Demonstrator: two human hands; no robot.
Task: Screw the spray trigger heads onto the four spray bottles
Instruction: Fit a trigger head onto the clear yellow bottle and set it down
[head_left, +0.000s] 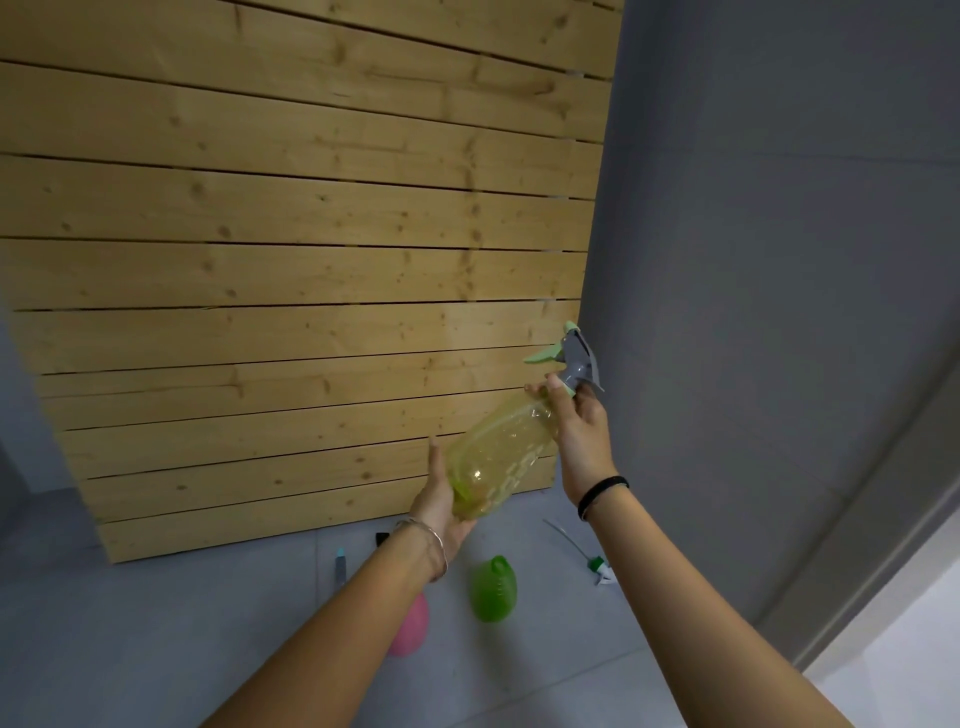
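A clear yellow spray bottle is held tilted in the air in front of the wooden wall. My left hand cups its base from below. My right hand grips its neck, where a grey and pale green trigger head sits on top. On the floor below stand a green bottle with no head and a pink bottle, partly hidden behind my left forearm. A loose trigger head with a long tube lies to the right of the green bottle. Another grey head lies to the left.
A wall of horizontal wooden planks fills the left and centre. A grey wall stands on the right, with a door frame at the far right. The floor is grey tile. A small black object lies near the planks.
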